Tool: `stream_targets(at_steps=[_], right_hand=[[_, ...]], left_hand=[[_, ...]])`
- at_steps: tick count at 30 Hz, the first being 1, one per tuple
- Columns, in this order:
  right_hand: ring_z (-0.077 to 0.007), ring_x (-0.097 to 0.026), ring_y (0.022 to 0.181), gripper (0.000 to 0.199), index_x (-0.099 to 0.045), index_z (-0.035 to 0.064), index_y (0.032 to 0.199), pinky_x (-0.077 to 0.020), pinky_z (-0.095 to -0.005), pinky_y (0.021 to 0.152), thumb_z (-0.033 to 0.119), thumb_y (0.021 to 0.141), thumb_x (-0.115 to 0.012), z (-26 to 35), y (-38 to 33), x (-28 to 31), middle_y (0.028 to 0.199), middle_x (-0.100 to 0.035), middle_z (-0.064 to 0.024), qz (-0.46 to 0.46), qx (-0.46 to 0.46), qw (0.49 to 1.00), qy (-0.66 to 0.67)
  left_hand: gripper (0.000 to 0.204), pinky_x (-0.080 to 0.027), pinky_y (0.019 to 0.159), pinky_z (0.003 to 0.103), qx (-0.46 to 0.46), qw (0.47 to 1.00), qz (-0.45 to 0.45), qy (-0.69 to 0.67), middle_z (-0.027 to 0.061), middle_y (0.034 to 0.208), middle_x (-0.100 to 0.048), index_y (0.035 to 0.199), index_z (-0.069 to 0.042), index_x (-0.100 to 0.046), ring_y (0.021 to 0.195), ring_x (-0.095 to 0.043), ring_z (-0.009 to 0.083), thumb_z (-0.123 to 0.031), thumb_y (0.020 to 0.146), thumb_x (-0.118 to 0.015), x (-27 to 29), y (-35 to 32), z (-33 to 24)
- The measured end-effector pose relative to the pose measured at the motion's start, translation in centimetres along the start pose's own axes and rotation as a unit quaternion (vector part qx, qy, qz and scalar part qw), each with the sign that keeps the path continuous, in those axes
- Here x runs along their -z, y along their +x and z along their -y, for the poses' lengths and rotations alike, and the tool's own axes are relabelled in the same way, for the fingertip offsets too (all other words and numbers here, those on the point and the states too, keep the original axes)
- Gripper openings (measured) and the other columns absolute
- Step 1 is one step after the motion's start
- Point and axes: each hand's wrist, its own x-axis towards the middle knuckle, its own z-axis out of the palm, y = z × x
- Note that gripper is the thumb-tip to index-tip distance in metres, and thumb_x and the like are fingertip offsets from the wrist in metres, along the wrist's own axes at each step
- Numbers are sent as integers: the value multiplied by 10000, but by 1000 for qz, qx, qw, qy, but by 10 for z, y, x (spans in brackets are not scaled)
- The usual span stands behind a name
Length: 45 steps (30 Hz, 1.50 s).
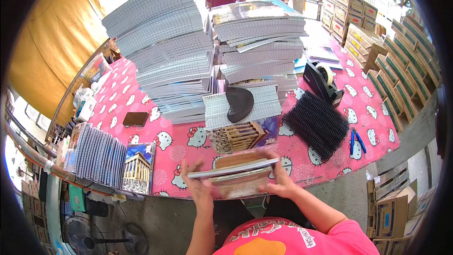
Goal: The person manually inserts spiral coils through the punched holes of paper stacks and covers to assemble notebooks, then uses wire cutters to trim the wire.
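Landmark: the sheaf of pages and covers (233, 172), held level over the near edge of the tabletop (188, 144), which wears a pink cloth with cartoon cats.
Left hand (200, 184): the forearm rises from the lower edge; the hand grips the sheaf's left end, fingers spread upward, thumb underneath.
Right hand (278, 179): the forearm comes in from the lower right, bent at the elbow; the fingers curl over the sheaf's right end and clamp it.
Sheaf: a thin stack, a brown cover showing on top, white page edges along its near side.
Just beyond the sheaf: a short pile of printed covers (238, 137), and behind it a low pile of ruled sheets carrying a dark fan-shaped piece (239, 104).
Farther beyond: two tall stacks of ruled paper (170, 47).
Right of the sheaf: a heap of black spiral bindings (317, 123), blue-handled pliers (356, 140), and a black tape dispenser (323, 82).
Left of the sheaf: a notebook with a temple cover (138, 167), a row of bound notebooks (96, 156), and a dark phone (135, 119).
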Motion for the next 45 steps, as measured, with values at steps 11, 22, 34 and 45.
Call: stream_targets(at_steps=[11,22,34,45], right_hand=[[-124,-543,932,170,-561,5,1060,-418,-259,842,40,898,-527,55,20,-29,962,-589,-45,-98,-92,978,160],[-295,-328,1306,1082,-218,121,1455,-365,-426,1014,90,567,-837,11,23,82,1411,-346,-122,-167,-28,905,-390],[-255,-528,1124,743,-273,-33,1392,-397,-343,974,337,870,-651,-47,81,40,1229,-530,-214,-271,-64,951,-133],[-384,-403,1203,735,-395,-1,1331,-334,-417,1040,113,679,-715,-12,40,76,1214,-539,-205,-115,-110,921,-356]], left_hand=[[257,-404,860,305,12,996,-64,-55,108,928,-617,1061,10,-558,913,-583,183,-164,873,-574,12,41,3],[343,-430,802,323,74,995,-61,-40,113,886,-608,980,40,-579,833,-590,192,-294,933,-519,26,30,3],[789,-440,891,358,44,998,31,15,110,1085,-567,1228,0,-477,1015,-562,220,-385,644,-843,30,20,11],[775,-400,927,335,47,999,-19,7,103,1104,-529,1270,0,-432,1056,-520,205,-286,669,-829,31,14,21]])
